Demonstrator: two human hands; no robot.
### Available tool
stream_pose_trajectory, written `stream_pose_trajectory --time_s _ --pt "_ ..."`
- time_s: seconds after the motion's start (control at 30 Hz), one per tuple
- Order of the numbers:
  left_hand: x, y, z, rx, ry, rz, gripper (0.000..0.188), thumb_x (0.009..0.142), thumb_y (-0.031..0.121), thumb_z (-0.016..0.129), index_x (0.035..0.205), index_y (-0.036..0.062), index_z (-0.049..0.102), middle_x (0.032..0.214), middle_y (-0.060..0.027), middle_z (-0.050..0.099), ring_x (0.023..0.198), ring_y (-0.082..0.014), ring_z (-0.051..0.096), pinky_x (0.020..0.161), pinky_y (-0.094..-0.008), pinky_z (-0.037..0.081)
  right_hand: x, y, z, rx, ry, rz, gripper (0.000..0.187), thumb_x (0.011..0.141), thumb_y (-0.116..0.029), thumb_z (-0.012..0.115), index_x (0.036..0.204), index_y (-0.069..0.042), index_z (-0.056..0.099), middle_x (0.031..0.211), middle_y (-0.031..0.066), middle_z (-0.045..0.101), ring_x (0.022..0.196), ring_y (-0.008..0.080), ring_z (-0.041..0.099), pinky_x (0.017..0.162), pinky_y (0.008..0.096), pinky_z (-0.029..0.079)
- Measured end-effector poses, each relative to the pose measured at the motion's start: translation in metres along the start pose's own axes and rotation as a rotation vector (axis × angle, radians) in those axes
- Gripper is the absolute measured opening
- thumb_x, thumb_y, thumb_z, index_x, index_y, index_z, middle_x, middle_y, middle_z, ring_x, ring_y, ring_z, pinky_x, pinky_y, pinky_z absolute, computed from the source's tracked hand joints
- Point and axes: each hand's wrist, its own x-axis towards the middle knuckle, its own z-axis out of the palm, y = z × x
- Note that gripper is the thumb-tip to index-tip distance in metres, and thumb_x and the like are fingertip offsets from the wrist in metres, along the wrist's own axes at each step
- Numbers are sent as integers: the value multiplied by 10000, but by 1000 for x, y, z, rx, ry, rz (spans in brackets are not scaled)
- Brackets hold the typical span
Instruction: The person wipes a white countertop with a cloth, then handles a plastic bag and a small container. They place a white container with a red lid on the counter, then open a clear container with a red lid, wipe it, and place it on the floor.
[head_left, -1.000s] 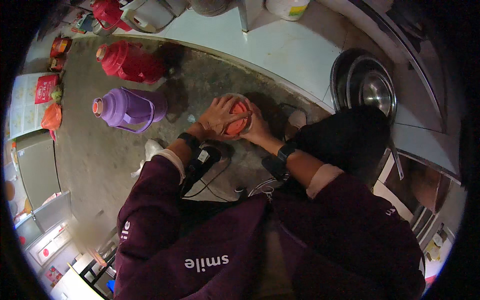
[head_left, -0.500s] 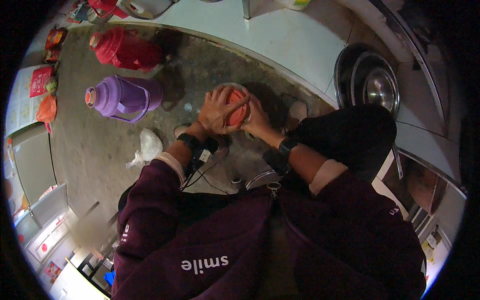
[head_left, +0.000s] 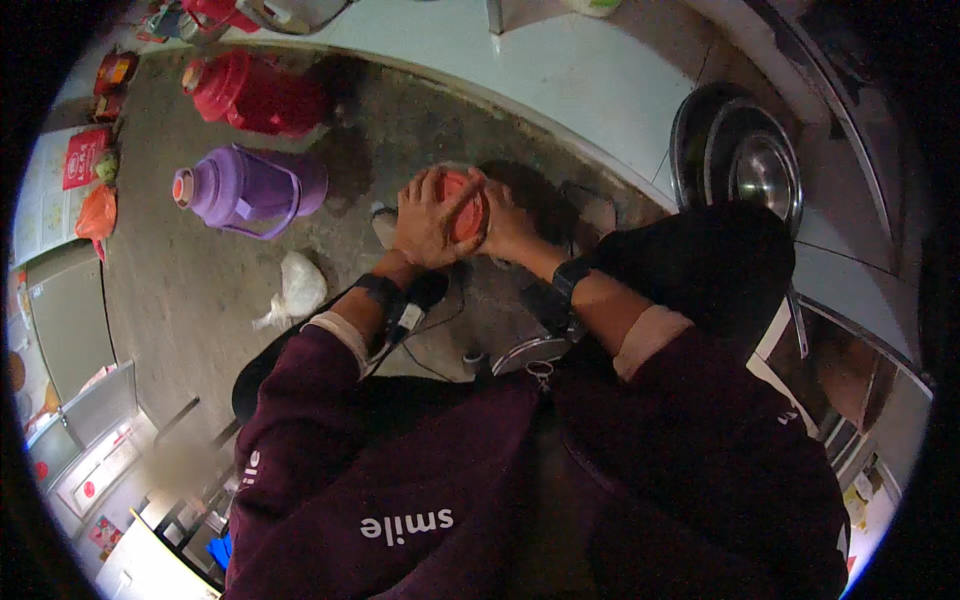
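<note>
Between both my hands, over the floor, is a round container with an orange-red lid [head_left: 467,212]; its sides are mostly covered by fingers. My left hand [head_left: 424,222] lies over the lid's left side, its fingers bent round the edge. On the other side, my right hand [head_left: 507,222] grips the container, with its thumb and fingers partly hidden. Dark straps circle both wrists. Left of my hands, a purple thermos flask [head_left: 262,188] stands on the floor, and beyond it a red thermos flask [head_left: 245,92].
A knotted white plastic bag [head_left: 301,288] lies on the concrete floor near my left forearm. Several metal basins [head_left: 763,172] lean against the white tiled ledge [head_left: 590,95] at right. An orange bag [head_left: 96,213] hangs at far left. My dark-clad right knee [head_left: 700,255] sticks out below the basins.
Both hands and the lidded container have shifted slightly left. My left hand has turned a little around the lid. The flasks and basins stay where they were.
</note>
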Motion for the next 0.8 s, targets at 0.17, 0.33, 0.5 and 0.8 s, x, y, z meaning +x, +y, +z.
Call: stream_pose_trajectory --time_s 0.17,0.33,0.5,0.8 --pt "15 -28 -26 64 -203 420 982 642 698 679 1443 216 380 1453 -236 307 1318 -432 315 1068 -598 209 0 -9 -6 -125 -136 170 1212 568 -506 851 1489 -133 158 1433 200 294 1157 424 518 974 475 461" --pt "37 -42 -24 -157 -379 553 960 651 642 700 1446 222 364 1445 -211 330 1314 -436 329 1054 -602 264 -3 -7 -4 -97 -76 -10 1303 485 -414 911 1490 -132 131 1435 184 303 1253 404 440 966 470 467" --pt "25 -38 -19 -144 -216 475 852 640 502 731 1387 217 438 1385 -166 391 1246 -394 392 1006 -530 328 -2 -2 6 21 -32 39 1308 456 -378 924 1478 -121 148 1453 158 292 1325 385 339 981 462 459" --pt "16 -35 -11 -116 -166 347 854 577 541 683 1364 272 484 1346 -170 414 1190 -396 414 945 -522 348 0 -1 11 16 -54 123 1321 451 -420 918 1476 -128 137 1478 163 217 1344 385 307 1038 478 413"
